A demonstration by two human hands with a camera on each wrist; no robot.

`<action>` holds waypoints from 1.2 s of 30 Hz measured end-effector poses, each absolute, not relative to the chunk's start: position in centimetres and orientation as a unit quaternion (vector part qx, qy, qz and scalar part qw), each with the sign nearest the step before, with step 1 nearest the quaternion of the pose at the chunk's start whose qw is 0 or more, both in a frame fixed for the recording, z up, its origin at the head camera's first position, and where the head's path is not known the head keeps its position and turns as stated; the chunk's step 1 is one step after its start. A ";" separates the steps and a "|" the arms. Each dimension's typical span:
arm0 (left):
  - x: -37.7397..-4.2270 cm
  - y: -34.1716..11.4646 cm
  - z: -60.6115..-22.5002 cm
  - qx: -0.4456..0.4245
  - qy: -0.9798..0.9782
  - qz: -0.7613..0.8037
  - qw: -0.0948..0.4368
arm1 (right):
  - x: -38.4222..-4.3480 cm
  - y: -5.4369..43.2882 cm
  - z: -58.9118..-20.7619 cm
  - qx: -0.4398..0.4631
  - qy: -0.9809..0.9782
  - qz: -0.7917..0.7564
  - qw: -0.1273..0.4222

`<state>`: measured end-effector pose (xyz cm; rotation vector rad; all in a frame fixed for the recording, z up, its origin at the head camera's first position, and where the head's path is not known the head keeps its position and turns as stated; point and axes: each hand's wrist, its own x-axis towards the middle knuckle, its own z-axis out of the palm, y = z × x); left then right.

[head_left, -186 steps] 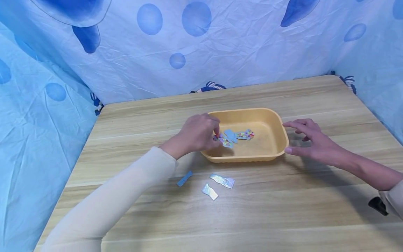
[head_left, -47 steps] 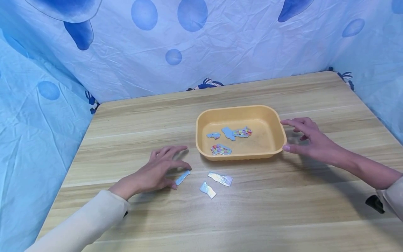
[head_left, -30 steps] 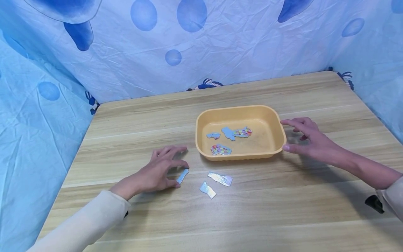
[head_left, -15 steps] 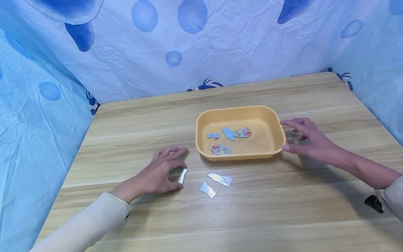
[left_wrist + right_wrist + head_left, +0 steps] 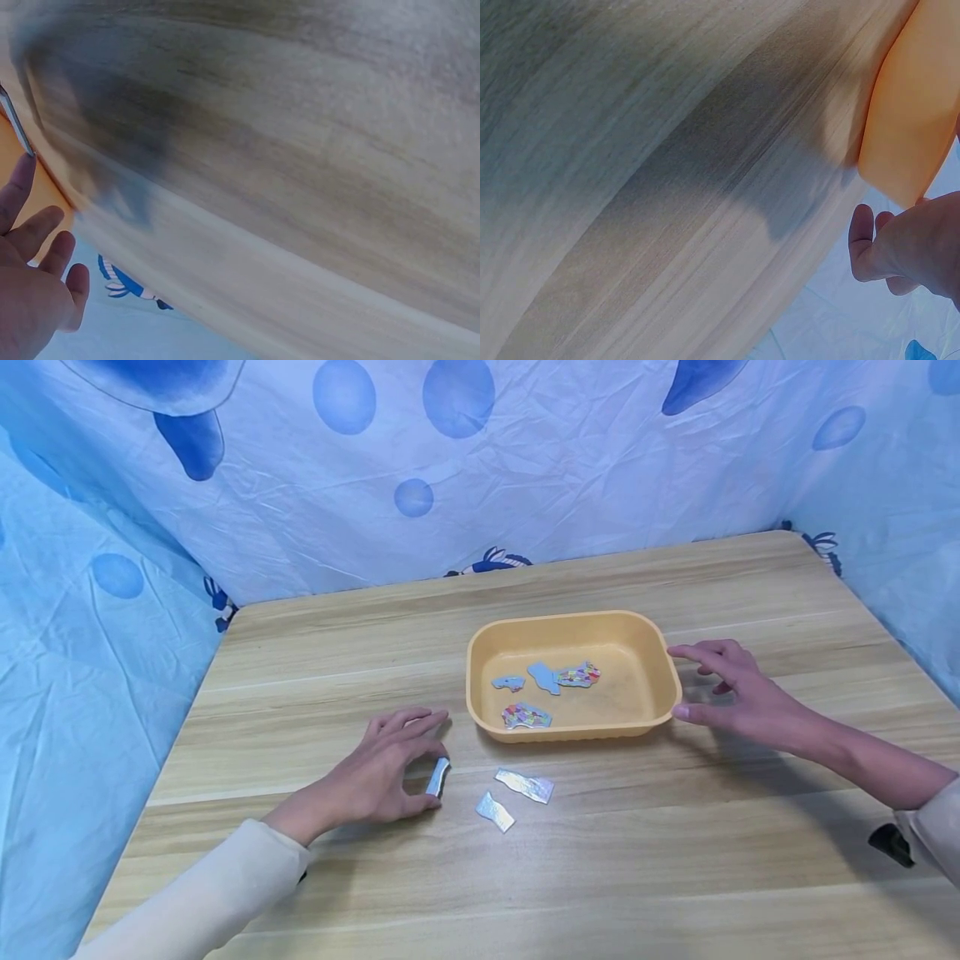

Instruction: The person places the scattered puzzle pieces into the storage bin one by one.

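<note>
Left of the frame's centre, my left hand [image 5: 367,781] pinches a narrow silvery-blue piece [image 5: 437,777] by its two ends, thumb to index fingertip. The piece is tilted; whether its lower edge touches the counter [image 5: 637,877] I cannot tell. My right hand [image 5: 731,689], right of centre, is relaxed, thumb and index fingertips at the right wall of the yellow tray [image 5: 577,733], clasping nothing. Below the tray lie a longer loose piece [image 5: 525,786] and a shorter loose piece [image 5: 496,812], both shiny side up.

Assessment: the narrow piece appears light, thin and fairly stiff, its sheen probably slick, and it may bend or crease if squeezed lengthwise. The ends or long edges, held gently, offer the soundest grip.
</note>
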<state>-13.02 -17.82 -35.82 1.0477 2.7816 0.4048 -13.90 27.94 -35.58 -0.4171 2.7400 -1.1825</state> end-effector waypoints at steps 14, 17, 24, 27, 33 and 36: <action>-12.9 -17.7 -34.0 0.314 0.934 0.140 0.100 | -13.8 28.0 -35.8 -0.136 0.905 -0.397 0.065; -12.9 -17.6 -33.6 0.316 0.933 0.138 0.099 | -13.8 28.0 -35.8 -0.137 0.905 -0.397 0.063; -13.0 -17.6 -32.4 0.320 0.933 0.144 0.083 | -13.9 28.0 -35.9 -0.135 0.907 -0.394 0.065; -13.1 -17.7 -31.8 0.317 0.934 0.147 0.077 | -13.9 27.9 -35.8 -0.136 0.907 -0.395 0.063; -13.4 -17.6 -30.7 0.325 0.932 0.148 0.067 | -13.9 27.9 -35.8 -0.135 0.907 -0.394 0.063; -13.4 -17.5 -30.2 0.335 0.930 0.143 0.058 | -14.0 27.9 -35.8 -0.134 0.907 -0.393 0.066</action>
